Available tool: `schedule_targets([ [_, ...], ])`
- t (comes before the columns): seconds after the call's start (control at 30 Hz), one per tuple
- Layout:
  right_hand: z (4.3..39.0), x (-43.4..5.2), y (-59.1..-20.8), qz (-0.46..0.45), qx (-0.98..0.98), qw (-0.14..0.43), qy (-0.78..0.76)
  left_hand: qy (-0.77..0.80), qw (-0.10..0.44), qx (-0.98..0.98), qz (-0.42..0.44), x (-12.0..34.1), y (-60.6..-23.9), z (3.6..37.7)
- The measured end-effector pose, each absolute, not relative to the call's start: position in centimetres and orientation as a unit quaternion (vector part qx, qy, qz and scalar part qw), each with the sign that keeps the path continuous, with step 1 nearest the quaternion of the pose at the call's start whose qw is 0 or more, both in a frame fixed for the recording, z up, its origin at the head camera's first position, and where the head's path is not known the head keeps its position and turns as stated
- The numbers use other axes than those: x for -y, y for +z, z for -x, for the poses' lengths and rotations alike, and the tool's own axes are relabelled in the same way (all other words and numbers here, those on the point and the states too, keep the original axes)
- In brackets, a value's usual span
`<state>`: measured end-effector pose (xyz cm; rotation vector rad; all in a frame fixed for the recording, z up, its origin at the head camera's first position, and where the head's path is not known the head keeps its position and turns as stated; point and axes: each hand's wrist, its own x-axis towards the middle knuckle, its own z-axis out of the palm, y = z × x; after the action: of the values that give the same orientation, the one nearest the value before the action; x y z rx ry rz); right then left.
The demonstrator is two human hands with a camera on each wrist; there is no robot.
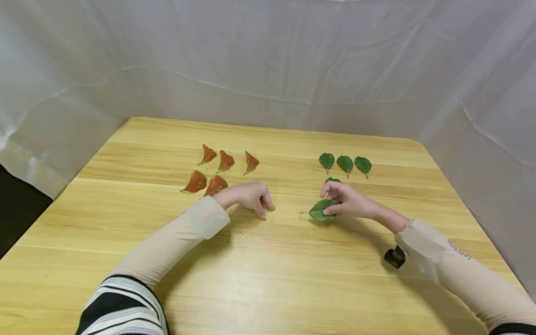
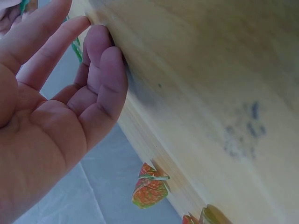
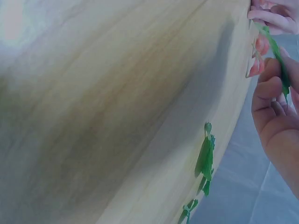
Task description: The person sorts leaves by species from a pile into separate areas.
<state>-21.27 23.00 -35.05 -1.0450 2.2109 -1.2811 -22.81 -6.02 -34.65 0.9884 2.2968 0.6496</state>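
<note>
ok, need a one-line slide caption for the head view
Right hand pinches a green leaf on the wooden table; left hand rests beside red leaves.

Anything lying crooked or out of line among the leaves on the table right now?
Nothing is damaged. The only stray is the green leaf held by the right hand, apart from the row of three green leaves. The red leaves sit loosely in two rows by the left hand.

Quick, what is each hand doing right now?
Left hand: holding nothing, fingers loosely curled, fingertips on the table.
Right hand: fingers pinching a green leaf.
</note>
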Motion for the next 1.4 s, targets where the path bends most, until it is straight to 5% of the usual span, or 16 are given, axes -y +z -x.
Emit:
schedule_targets([
  [0.73, 20.8, -24.3, -35.0, 0.396, -0.790, 0.165, -0.439, 0.239, 0.281, -0.860, -0.352, 5.9, -34.4, 22.8],
  [0.93, 20.6, -25.1, -34.5, 0.373, -0.794, 0.180, -0.445, 0.246, 0.283, -0.861, -0.344, 5.9, -34.3, 22.6],
  [1.4, 21.3, -28.2, -33.3, 0.258, -0.830, 0.117, -0.481, 0.252, 0.280, -0.860, -0.344, 5.8, -34.5, 22.7],
])
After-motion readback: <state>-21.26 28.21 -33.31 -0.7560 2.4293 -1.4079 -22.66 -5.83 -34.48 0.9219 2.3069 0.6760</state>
